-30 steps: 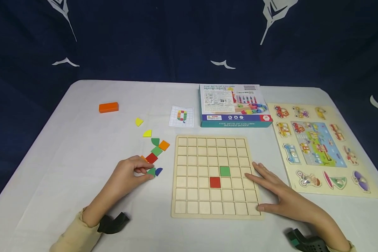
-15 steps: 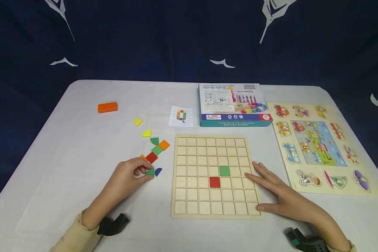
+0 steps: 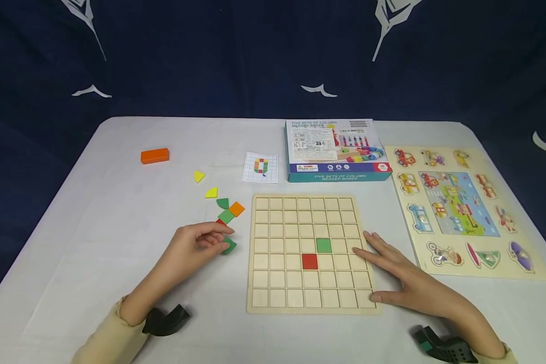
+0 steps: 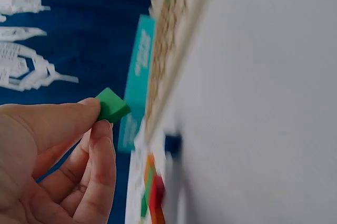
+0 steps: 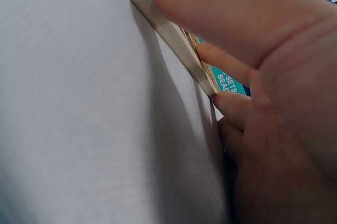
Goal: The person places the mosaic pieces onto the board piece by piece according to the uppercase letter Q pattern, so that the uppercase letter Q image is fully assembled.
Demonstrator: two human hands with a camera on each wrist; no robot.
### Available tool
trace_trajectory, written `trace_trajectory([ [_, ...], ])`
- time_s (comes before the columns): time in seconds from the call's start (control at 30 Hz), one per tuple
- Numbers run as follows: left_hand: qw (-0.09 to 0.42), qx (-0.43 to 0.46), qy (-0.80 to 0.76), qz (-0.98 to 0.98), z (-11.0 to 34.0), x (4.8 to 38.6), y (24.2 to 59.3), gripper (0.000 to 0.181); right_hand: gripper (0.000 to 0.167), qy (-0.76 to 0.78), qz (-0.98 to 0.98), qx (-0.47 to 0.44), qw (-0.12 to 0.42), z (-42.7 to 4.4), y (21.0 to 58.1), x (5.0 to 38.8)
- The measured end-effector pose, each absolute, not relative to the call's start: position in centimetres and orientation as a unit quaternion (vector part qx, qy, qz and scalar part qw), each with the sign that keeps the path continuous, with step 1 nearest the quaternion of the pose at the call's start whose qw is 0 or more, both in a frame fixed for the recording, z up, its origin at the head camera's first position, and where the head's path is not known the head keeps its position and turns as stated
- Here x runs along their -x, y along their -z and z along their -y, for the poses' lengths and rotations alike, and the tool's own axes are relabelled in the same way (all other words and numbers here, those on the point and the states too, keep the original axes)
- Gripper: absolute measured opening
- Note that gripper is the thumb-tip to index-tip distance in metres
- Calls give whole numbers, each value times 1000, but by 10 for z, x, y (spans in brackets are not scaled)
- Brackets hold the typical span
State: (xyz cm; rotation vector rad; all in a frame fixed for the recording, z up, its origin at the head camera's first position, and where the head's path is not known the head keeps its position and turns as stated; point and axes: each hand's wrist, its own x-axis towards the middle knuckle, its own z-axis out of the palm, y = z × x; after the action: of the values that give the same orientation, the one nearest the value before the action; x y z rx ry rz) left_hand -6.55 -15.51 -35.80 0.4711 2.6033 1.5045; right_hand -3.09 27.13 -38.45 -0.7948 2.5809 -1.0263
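Observation:
My left hand (image 3: 200,246) pinches a green quarter-round tile (image 4: 111,106) between thumb and fingertips, lifted off the table in the left wrist view. Behind that hand, in the head view, lie a partly covered red tile (image 3: 221,221), a green square tile (image 3: 226,216), an orange tile (image 3: 236,209) and a green quarter-round tile (image 3: 223,203). A small blue tile (image 4: 172,145) shows in the left wrist view. On the wooden grid board (image 3: 278,277) sit a green square (image 3: 323,245) and a red square (image 3: 310,261). My right hand (image 3: 402,280) rests with spread fingers along the board's right edge.
Two yellow tiles, one a quarter-round (image 3: 211,192), lie farther back. A pattern card (image 3: 260,168) lies behind the board, beside a boxed bead set (image 3: 338,151). An orange block (image 3: 154,156) is at the far left. A picture knob puzzle (image 3: 464,212) lies at right.
My left hand has picked up the green quarter-round tile and moved it slightly to the right, toward the board. The blue tile is now covered in the head view. My right hand stays in place.

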Motion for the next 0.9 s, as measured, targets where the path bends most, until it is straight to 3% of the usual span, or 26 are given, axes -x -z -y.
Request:
trace_trajectory([
  [0.2, 130, -192, -534, -813, 121, 81, 348, 21, 80, 354, -883, 284, 120, -273, 385, 31],
  [0.47, 198, -234, -569, -763, 76, 95, 350, 22, 80, 352, -884, 281, 122, -272, 384, 31],
  [0.9, 217, -271, -540, -767, 36, 95, 357, 21, 80, 351, -887, 268, 132, -271, 383, 30],
])
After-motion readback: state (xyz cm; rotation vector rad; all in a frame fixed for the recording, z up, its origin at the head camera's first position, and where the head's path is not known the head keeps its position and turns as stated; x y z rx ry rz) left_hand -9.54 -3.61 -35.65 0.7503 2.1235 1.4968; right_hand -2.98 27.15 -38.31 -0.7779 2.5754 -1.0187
